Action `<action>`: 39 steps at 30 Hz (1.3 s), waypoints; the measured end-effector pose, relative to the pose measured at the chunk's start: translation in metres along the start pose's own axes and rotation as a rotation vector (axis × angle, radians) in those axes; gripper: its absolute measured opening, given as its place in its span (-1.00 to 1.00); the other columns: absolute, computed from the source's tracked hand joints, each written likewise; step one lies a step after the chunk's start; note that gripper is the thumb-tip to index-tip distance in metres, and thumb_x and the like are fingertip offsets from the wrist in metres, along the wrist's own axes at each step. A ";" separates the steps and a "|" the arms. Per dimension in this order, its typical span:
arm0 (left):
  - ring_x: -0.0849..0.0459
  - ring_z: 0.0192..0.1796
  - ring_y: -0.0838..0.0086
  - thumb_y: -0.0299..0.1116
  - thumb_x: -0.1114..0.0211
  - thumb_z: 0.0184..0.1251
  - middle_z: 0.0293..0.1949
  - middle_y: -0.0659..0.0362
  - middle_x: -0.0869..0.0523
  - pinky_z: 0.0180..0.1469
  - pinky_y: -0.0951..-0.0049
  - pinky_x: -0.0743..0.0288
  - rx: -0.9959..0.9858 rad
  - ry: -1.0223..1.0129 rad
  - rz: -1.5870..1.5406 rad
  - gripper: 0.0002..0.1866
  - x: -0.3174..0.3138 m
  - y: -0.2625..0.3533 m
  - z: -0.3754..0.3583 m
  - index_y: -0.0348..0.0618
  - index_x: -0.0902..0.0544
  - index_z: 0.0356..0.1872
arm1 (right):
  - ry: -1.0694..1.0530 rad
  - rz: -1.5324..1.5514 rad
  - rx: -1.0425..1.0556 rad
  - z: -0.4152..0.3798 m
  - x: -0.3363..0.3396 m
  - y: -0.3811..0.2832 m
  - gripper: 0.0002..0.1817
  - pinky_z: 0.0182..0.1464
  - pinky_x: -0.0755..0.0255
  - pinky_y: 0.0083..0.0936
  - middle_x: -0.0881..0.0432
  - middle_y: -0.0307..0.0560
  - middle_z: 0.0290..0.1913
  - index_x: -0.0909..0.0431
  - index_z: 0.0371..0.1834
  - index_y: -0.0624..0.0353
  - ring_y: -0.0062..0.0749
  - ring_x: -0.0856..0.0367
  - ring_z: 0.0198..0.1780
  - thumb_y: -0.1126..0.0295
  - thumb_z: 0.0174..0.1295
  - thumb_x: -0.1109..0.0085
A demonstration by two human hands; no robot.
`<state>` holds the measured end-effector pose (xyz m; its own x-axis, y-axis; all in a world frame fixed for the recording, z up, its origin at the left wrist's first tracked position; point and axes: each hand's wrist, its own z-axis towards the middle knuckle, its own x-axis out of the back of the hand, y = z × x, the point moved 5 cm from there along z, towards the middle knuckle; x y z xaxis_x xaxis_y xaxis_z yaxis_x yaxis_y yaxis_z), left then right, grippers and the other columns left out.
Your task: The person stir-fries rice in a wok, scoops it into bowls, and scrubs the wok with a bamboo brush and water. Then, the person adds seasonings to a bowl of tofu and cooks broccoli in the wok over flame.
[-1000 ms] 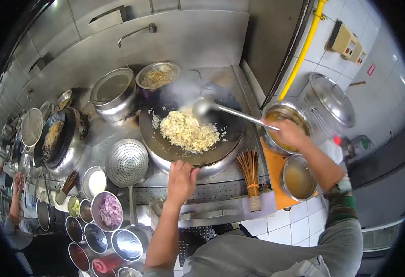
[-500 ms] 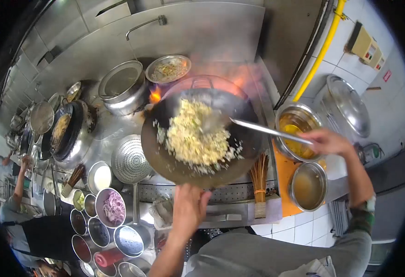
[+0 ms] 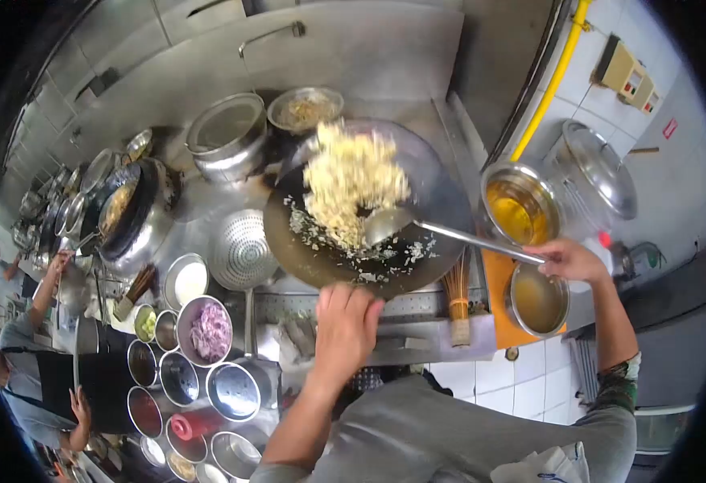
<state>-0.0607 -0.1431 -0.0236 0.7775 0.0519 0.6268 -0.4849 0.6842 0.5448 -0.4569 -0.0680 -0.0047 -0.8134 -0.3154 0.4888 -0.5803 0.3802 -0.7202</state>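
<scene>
My left hand (image 3: 345, 324) is closed on the near edge of a large dark wok (image 3: 297, 249); the grip point itself is hidden under my fingers. Yellow, egg-like pieces (image 3: 353, 173) are heaped at the wok's far side, blurred and seemingly in the air. Chopped white and green bits (image 3: 313, 233) lie scattered on the near wall. My right hand (image 3: 572, 262) is wrapped round the end of a long metal handle, at right. That handle belongs to a ladle (image 3: 391, 225), whose bowl sits inside the wok against the food.
Right of the wok stand a bowl of yellow oil (image 3: 518, 211) and a pot of cloudy liquid (image 3: 539, 299). A bamboo brush (image 3: 458, 314), a perforated strainer (image 3: 242, 249), a bowl of sliced onion (image 3: 210, 332) and several pots surround it. A co-worker's arm (image 3: 47, 286) shows at left.
The wok has tipped, its near side lower, and the food has shifted up toward the far side. The ladle bowl has come nearer to me. Flames behind the wok no longer show.
</scene>
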 end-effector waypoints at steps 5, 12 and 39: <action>-0.46 -0.16 0.01 -0.41 -0.26 0.20 -0.29 -0.03 -0.50 -0.12 0.12 -0.34 -0.006 -0.037 0.053 -0.90 -0.064 -0.066 -0.005 -0.21 -0.56 -0.34 | 0.149 -0.348 0.250 0.046 -0.028 -0.028 -0.43 -0.23 -0.44 -0.52 -0.61 -0.24 -0.29 -0.38 0.35 -0.04 -0.57 -0.49 -0.34 0.49 0.23 -0.16; -0.44 -0.17 0.00 -0.44 -0.30 0.15 -0.32 -0.05 -0.52 -0.11 0.09 -0.33 0.046 -0.091 0.009 -0.88 -0.031 -0.039 -0.035 -0.24 -0.56 -0.36 | 0.377 -0.016 0.255 -0.014 -0.088 -0.034 -0.44 -0.40 -0.45 -0.54 -0.55 -0.24 -0.35 -0.32 0.39 -0.06 -0.54 -0.50 -0.48 0.47 0.28 -0.11; -0.45 -0.25 0.08 -0.49 -0.31 0.17 -0.35 0.00 -0.53 -0.17 0.17 -0.33 0.061 0.033 0.040 -0.91 -0.030 0.013 0.030 -0.24 -0.58 -0.35 | -0.072 -0.148 0.114 -0.009 0.007 -0.026 -0.43 -0.18 -0.50 -0.39 -0.65 -0.10 -0.10 -0.30 0.40 -0.04 -0.36 -0.65 -0.18 0.43 0.27 -0.10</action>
<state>-0.1025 -0.1581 -0.0187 0.7695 0.1027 0.6303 -0.5383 0.6353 0.5537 -0.4476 -0.0721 0.0218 -0.7118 -0.4236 0.5603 -0.6818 0.2252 -0.6960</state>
